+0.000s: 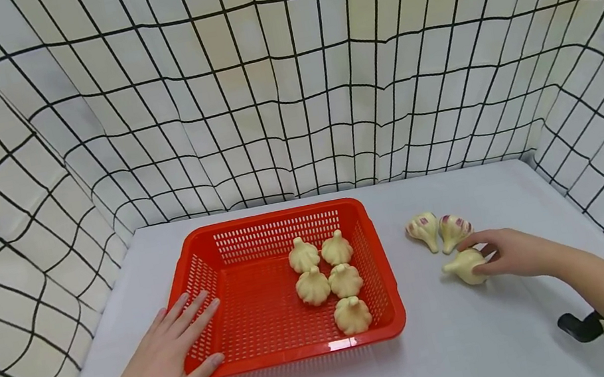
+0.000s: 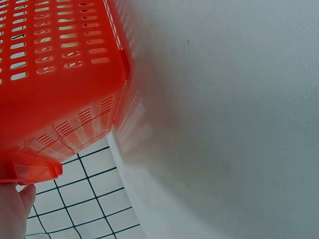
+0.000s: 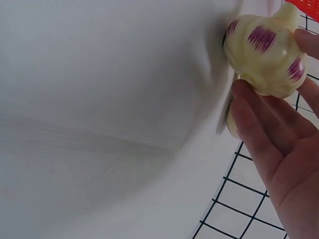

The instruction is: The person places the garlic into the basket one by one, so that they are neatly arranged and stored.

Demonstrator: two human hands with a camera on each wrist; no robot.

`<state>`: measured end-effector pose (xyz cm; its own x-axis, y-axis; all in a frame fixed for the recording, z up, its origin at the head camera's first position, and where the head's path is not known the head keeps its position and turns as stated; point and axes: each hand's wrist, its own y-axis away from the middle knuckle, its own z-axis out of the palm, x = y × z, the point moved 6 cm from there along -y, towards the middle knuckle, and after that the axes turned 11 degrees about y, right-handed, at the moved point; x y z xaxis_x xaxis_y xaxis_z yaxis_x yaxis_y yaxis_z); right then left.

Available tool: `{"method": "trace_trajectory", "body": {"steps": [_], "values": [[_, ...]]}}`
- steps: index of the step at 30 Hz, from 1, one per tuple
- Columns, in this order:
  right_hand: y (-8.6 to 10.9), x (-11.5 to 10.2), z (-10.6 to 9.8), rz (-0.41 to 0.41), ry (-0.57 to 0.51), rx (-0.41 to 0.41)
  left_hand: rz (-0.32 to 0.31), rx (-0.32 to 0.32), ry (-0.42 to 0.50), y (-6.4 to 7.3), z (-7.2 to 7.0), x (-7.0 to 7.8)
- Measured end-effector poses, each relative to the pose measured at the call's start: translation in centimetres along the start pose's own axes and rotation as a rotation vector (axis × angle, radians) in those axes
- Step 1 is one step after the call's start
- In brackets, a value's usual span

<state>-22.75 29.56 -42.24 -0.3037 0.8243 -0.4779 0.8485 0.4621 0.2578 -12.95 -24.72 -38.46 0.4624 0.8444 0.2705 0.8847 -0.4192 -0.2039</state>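
My left hand (image 1: 165, 361) lies with fingers spread over the left edge of a red plastic basket (image 1: 301, 353); in the left wrist view, part of the hand (image 2: 12, 209) shows by the basket's rim (image 2: 35, 172). At the right, my right hand (image 1: 510, 253) holds a garlic bulb (image 1: 467, 266) between thumb and fingers, low over the table. In the right wrist view, purple streaks mark this garlic bulb (image 3: 264, 55), with my fingers around its side. Just behind it on the table lie two more garlic bulbs, one (image 1: 423, 229) beside the other (image 1: 455, 230).
Several pale garlic bulbs (image 1: 345, 280) stand in the basket's right half, stems up. The white table (image 1: 458, 350) is bordered at the back and sides by black netting (image 1: 282, 77) over white sheeting. A black device (image 1: 581, 326) sits at my right wrist.
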Motion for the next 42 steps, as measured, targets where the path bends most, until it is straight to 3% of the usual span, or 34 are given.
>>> {"method": "trace_trajectory", "body": {"steps": [18,32,42], "values": [[-1.2,-0.5,1.0,-0.098,-0.064,0.031,-0.006,-0.001,0.029,-0.2,0.2,0.4],[-0.5,0.7,0.9,-0.039,-0.006,0.049,-0.028,-0.014,0.013,0.0,0.2,0.0],[-0.2,0.3,0.9,-0.061,0.001,0.068,-0.040,-0.026,0.020,0.0,0.1,-0.1]]}}
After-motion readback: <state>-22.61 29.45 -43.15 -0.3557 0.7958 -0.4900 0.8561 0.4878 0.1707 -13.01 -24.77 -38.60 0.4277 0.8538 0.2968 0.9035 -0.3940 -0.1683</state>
